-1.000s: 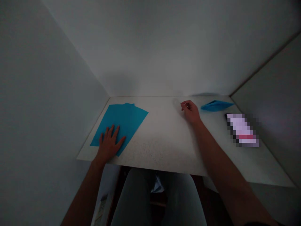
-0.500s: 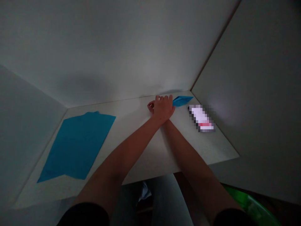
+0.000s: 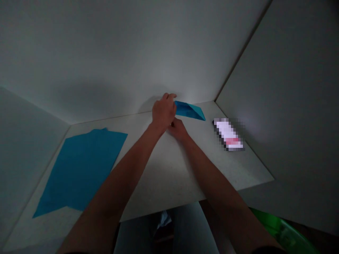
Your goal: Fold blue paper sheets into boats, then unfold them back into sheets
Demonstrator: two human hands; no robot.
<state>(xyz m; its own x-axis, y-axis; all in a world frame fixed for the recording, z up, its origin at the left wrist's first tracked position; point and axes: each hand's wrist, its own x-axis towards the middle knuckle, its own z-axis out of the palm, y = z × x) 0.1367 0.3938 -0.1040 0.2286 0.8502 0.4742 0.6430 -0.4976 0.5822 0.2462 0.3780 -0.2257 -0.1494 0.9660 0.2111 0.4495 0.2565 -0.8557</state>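
Note:
A folded piece of blue paper (image 3: 189, 110) stands out to the right of my hands, close to the back wall, with a fold partly opened along its length. My left hand (image 3: 164, 110) is closed on its left end, the fingertips raised near the wall. Just below and touching it, my right hand (image 3: 178, 129) is curled inward at the same end of the paper; its fingertips are partly hidden behind the left hand. A larger flat sheet of blue paper (image 3: 84, 165) lies on the left of the white table (image 3: 161, 176), partly covered by my left forearm.
A phone (image 3: 228, 134) with a lit, blurred-out screen rests at the right side of the table. White walls (image 3: 127, 53) enclose the back and sides. Below the table on the right sits a green plastic container (image 3: 278, 227).
Both hands have shifted left and uncrossed, the left hand rising. The folded paper has moved left with them and shows a wider, more opened face.

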